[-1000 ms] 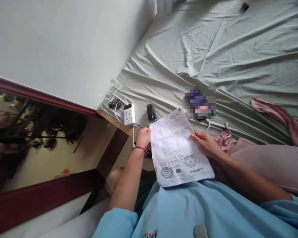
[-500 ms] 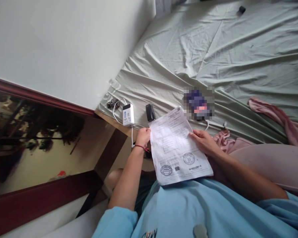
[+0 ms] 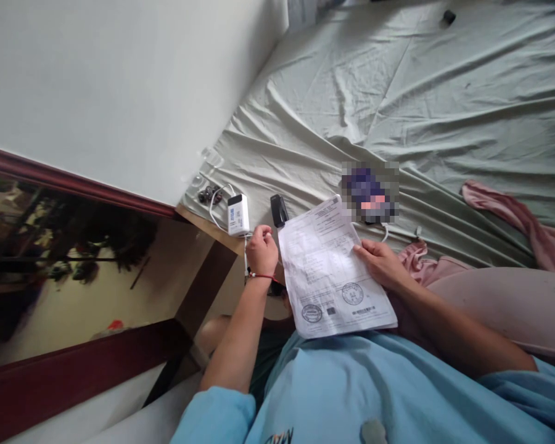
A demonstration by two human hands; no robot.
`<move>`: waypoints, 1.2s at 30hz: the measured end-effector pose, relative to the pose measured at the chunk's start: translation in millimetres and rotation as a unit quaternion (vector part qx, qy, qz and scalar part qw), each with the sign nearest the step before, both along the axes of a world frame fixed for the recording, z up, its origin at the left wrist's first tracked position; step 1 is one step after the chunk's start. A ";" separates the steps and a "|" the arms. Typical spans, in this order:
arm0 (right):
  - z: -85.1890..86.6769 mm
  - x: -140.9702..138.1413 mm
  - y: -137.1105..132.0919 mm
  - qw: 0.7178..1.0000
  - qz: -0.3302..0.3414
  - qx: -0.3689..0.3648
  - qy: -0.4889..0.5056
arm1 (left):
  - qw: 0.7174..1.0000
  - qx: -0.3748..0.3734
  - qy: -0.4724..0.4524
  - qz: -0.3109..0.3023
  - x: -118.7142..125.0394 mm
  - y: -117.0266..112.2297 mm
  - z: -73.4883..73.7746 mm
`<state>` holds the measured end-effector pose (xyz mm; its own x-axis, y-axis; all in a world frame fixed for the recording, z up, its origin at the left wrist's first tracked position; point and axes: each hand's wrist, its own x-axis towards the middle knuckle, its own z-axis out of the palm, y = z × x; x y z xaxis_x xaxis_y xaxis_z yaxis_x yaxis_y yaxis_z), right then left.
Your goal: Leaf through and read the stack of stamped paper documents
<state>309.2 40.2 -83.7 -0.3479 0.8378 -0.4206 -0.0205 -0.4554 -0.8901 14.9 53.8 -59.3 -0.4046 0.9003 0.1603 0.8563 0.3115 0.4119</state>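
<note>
A printed paper sheet (image 3: 333, 271) with round stamps lies tilted on my lap, over my light blue shirt. My right hand (image 3: 380, 262) holds its right edge, thumb on top. My left hand (image 3: 261, 249), with a red string at the wrist, is off the sheet's left edge. Its fingers are curled around a white cable (image 3: 245, 250) just below a white charger (image 3: 238, 214) on the bed's corner.
A black small device (image 3: 279, 210) lies beside the charger, and a blurred dark phone (image 3: 369, 192) lies above the sheet. The grey-green bedsheet (image 3: 398, 92) has pink cloth (image 3: 513, 216) at the right. A white wall is on the left, with a dark red wooden frame (image 3: 74, 185) below it.
My left hand has let go of the sheet's left edge and moved up-left to the white cable by the charger. The right hand still holds the sheet.
</note>
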 end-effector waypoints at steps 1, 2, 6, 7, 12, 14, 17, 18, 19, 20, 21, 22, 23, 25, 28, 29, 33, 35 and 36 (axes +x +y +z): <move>0.4 0.2 0.0 1.000 0.001 0.001 -0.001 | 0.998 0.031 0.028 -0.037 0.2 0.3 1.0; 0.6 0.3 0.0 1.000 0.002 0.001 -0.003 | 0.994 0.059 0.049 -0.079 -0.4 1.0 1.0; -0.7 0.4 -0.5 1.000 0.005 0.001 -0.015 | 0.974 0.069 0.070 -0.203 -8.8 4.9 -9.0; -1.1 0.4 -0.6 1.000 0.005 0.001 -0.017 | 0.973 0.056 0.066 -0.212 -11.5 5.5 -13.5; -1.3 0.4 -0.6 1.000 0.004 -0.001 -0.012 | 0.975 0.048 0.063 -0.208 -17.3 3.8 -37.0; -0.8 0.7 -0.4 1.000 0.002 -0.002 -0.010 | 0.976 0.055 0.071 -0.198 -16.5 2.2 -42.9; -0.4 1.3 -0.3 1.000 -0.001 -0.006 -0.010 | 0.976 0.063 0.082 -0.193 -15.2 1.2 -45.4; -0.5 1.5 -0.3 1.000 -0.001 -0.007 -0.011 | 0.976 0.063 0.084 -0.192 -14.9 1.3 -45.0; -0.6 1.7 -0.3 1.000 -0.002 -0.008 -0.011 | 0.976 0.061 0.083 -0.191 -14.7 1.5 -44.2; -0.8 1.8 -0.4 1.000 -0.002 -0.009 -0.011 | 0.976 0.058 0.081 -0.191 -14.6 1.6 -43.4; -0.9 1.9 -0.5 1.000 -0.002 -0.010 -0.011 | 0.977 0.056 0.080 -0.191 -14.6 1.6 -42.6; -1.1 2.0 -0.6 1.000 -0.003 -0.012 -0.011 | 0.977 0.053 0.081 -0.191 -14.5 1.5 -41.9; -1.2 2.1 -0.8 1.000 -0.003 -0.013 -0.012 | 0.977 0.053 0.084 -0.190 -14.5 1.3 -41.3; -1.4 2.2 -1.0 1.000 -0.002 -0.016 -0.012 | 0.976 0.053 0.097 -0.190 -14.8 0.7 -40.1; -2.2 1.9 -1.1 1.000 -0.004 -0.021 -0.002 | 0.969 0.046 0.122 -0.208 -17.0 0.0 -36.6; -2.6 1.6 -1.1 1.000 -0.005 -0.022 0.003 | 0.967 0.040 0.128 -0.216 -18.3 0.0 -34.8; -2.4 0.3 -2.3 1.000 -0.005 -0.014 0.012 | 0.963 0.014 0.125 -0.237 -25.6 1.4 -27.3; 0.7 0.7 -4.2 1.000 -0.013 -0.002 0.028 | 0.962 0.027 0.100 -0.252 -29.1 2.5 -25.7; 3.1 1.4 -5.6 0.999 -0.020 0.004 0.042 | 0.961 0.040 0.084 -0.261 -30.2 3.0 -25.6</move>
